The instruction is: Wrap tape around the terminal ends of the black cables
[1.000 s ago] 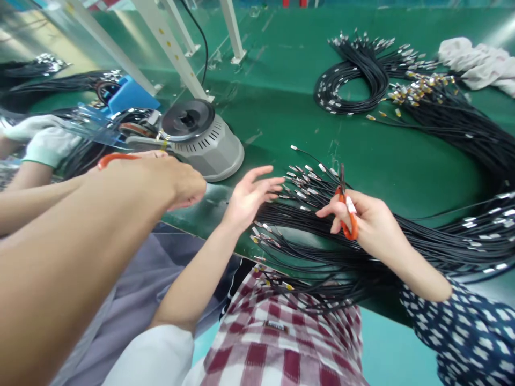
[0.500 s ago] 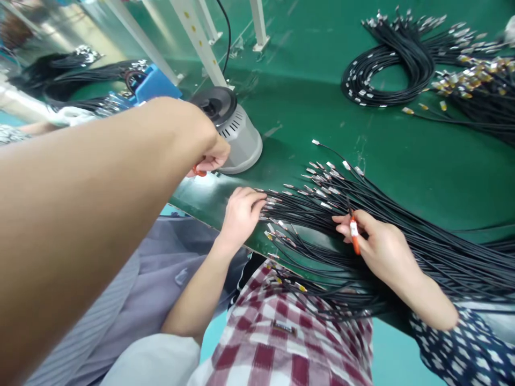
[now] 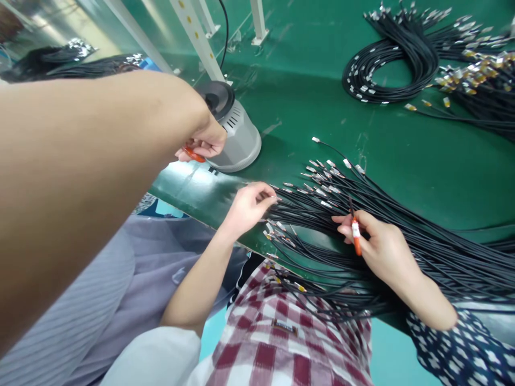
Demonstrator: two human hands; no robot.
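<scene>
Thumb and forefinger of my left hand (image 3: 250, 206) pinch together on the thin end of a black cable, at the left tips of a spread bundle of black cables (image 3: 386, 230). Small white and silvery tags or tips sit on the ends of these cables. My right hand (image 3: 380, 241) is closed around an orange-handled tool (image 3: 356, 236) that has a white label and a narrow dark tip pointing up. Whether it is scissors or tweezers I cannot tell. That hand rests over the middle of the bundle. Some cables hang over the table edge onto the checked apron (image 3: 277, 327).
A co-worker's arm (image 3: 120, 118) reaches across from the left, its hand (image 3: 209, 140) holding an orange-handled tool beside a grey round machine (image 3: 241, 139). Coiled black cables (image 3: 362, 80) and yellow-tipped cables (image 3: 475, 80) lie at the back right of the green table (image 3: 298, 102). White posts (image 3: 197, 37) stand behind.
My left hand has shifted slightly right and up, its fingers now pinching a cable end. The right hand is almost still. The co-worker's hand has moved a little left and up.
</scene>
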